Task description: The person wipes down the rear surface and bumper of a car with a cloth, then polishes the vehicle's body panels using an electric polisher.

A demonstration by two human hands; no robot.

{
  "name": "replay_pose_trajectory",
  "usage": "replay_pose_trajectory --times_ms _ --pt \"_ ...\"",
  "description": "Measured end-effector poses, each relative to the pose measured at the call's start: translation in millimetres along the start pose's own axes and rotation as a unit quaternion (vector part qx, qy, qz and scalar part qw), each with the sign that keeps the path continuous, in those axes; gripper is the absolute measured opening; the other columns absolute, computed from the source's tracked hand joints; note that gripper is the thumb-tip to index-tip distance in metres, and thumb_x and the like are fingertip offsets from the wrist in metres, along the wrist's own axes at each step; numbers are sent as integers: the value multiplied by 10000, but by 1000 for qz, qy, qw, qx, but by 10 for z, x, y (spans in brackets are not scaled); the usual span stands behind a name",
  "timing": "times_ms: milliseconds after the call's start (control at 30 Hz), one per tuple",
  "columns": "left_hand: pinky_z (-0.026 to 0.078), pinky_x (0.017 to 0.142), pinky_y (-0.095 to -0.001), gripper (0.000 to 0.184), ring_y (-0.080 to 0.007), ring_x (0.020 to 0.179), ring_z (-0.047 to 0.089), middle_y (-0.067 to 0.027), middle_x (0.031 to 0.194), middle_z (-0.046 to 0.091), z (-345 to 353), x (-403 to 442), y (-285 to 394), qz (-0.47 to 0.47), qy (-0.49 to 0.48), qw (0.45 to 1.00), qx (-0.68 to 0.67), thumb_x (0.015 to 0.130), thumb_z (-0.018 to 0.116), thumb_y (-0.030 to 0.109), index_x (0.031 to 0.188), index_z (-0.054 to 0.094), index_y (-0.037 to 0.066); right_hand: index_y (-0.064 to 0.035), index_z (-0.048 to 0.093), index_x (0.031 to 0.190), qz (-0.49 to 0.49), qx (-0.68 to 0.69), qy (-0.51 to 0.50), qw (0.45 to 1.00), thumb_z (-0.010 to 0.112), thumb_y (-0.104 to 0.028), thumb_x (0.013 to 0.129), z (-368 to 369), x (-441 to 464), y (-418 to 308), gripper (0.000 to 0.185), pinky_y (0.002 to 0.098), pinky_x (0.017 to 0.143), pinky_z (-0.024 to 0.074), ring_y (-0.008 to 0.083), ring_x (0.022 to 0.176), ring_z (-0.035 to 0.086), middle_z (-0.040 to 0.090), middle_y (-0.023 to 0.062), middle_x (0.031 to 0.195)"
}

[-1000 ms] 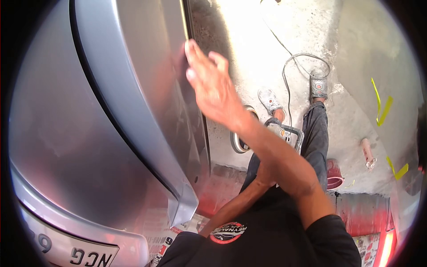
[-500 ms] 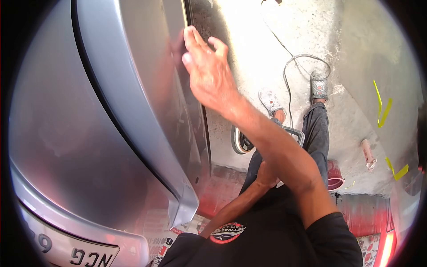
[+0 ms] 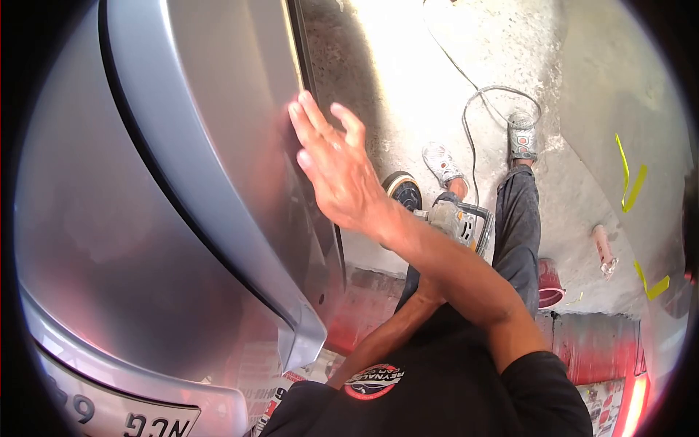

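My right hand (image 3: 338, 171) lies against the side of a silver-grey car panel (image 3: 240, 109). Its fingers are stretched out, with the fingertips close to the panel's dark edge, and it holds nothing. My left hand (image 3: 431, 290) is low between my legs, mostly covered by my right forearm. It is on the rear end of a power polisher (image 3: 455, 218). The polisher has a round pad (image 3: 403, 191) that faces away from my body, to the left of my shoe. The left fingers themselves are hidden.
A black cord (image 3: 470, 135) loops over the concrete floor near my shoes. A pinkish bottle (image 3: 603, 244) and a dark red bucket (image 3: 551, 282) are on the right. Yellow tape strips (image 3: 632, 186) mark a grey surface at far right. Newspaper (image 3: 273, 390) lies beneath the bumper.
My right hand has slid down along the panel toward my body. The polisher has shifted up and forward, so more of its body and pad shows.
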State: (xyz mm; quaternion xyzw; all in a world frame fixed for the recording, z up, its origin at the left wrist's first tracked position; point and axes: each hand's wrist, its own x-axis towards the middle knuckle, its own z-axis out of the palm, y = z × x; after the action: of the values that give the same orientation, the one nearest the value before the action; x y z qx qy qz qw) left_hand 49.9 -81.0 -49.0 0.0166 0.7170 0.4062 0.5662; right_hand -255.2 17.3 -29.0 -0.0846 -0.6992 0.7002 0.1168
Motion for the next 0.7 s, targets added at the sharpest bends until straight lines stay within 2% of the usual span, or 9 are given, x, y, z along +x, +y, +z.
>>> replay_pose_trajectory --times_ms 67,133,167,267,333,400,467,533,700 --pt "395 1112 -488 594 -373 1371 496 -196 1420 585 -83 33 332 8 112 994 -18 895 746 324 1398 569 63 69 305 1577 2 -11 -1 1000 408 -134 1070 -35 276 79 556 527 1214 173 288 1542 323 450 210 1583" --pt "425 1080 -499 547 -400 1325 528 -203 1389 604 -163 67 440 -2 83 995 59 893 731 290 1369 590 59 67 299 1579 -2 -17 -6 1000 414 -134 1069 -99 455 124 560 524 1216 172 286 1544 321 447 206 1585" --pt "440 1064 -504 524 -414 1302 544 -207 1374 614 -179 91 485 -6 68 993 98 892 723 274 1354 601 58 106 422 1481 -38 -33 18 999 452 -98 1035 -113 425 133 491 564 1190 235 305 1487 393 478 239 1531" --pt "492 981 -527 455 -446 1163 623 -236 1218 685 -149 224 584 60 146 977 140 872 720 240 1277 650 46 87 435 1477 -39 -26 -45 998 453 -107 1042 -228 11 39 477 552 1178 276 303 1478 405 486 210 1531" --pt "526 900 -523 365 -441 1028 670 -226 1068 715 -164 271 755 4 121 970 210 864 710 201 1190 675 41 36 447 1492 -4 -42 -141 989 467 -100 1036 -496 -225 -25 476 524 1167 314 309 1425 457 477 184 1546" --pt "541 831 -516 274 -424 931 694 -211 973 727 -207 320 918 -27 78 959 270 872 718 216 1077 673 41 -123 439 1557 92 -23 -229 969 485 -148 1044 -826 -414 20 515 496 1139 402 381 1349 480 499 136 1556" --pt "535 775 -506 265 -394 871 695 -192 932 720 -235 336 1045 -27 19 947 320 895 743 287 938 644 45 -74 496 1509 186 18 -198 962 534 -152 1020 -1283 -568 147 496 437 1144 403 365 1327 517 586 156 1463" --pt "531 679 -511 265 -399 759 689 -177 828 710 -264 358 1180 17 83 939 333 889 749 283 869 619 53 -50 541 1467 274 -62 -136 950 586 -189 998 -1755 -865 481 492 431 1114 424 360 1252 580 659 174 1350" --pt "522 620 -527 282 -424 723 687 -205 764 691 -266 550 1413 13 146 934 324 884 768 287 860 625 46 -33 572 1431 328 -189 -149 913 665 -218 950 -2571 -1490 689 524 447 1035 465 373 1152 623 691 194 1253"
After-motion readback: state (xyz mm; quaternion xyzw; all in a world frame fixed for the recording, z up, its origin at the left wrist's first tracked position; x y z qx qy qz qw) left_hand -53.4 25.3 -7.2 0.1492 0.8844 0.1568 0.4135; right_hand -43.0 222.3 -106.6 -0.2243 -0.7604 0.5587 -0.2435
